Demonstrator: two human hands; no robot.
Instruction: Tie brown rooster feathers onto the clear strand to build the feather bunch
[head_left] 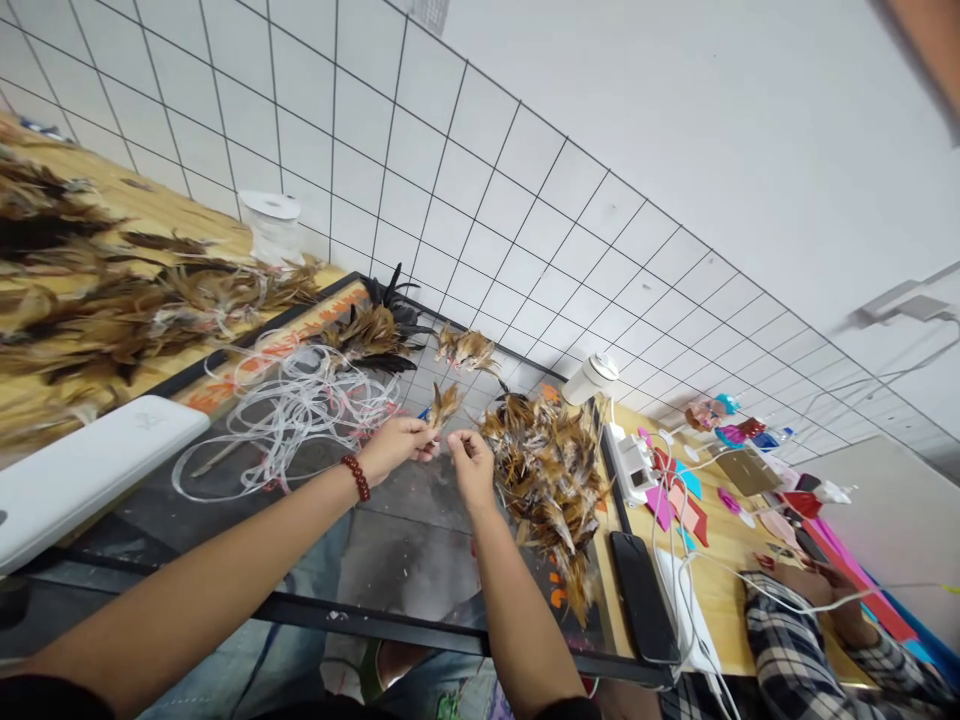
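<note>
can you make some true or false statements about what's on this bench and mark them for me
1. The left hand holds a small tuft of brown feathers. True.
2. The round-beaded bracelet by the left hand is bright green. False: its beads are dark red.
3. A large heap of brown feathers lies to the right of the right hand. True.
4. The tangle of translucent white cord lies to the right of both hands. False: it lies to the left.
5. The black rectangular phone stands upright against the wire grid. False: it lies flat near the bench's front edge.
</note>
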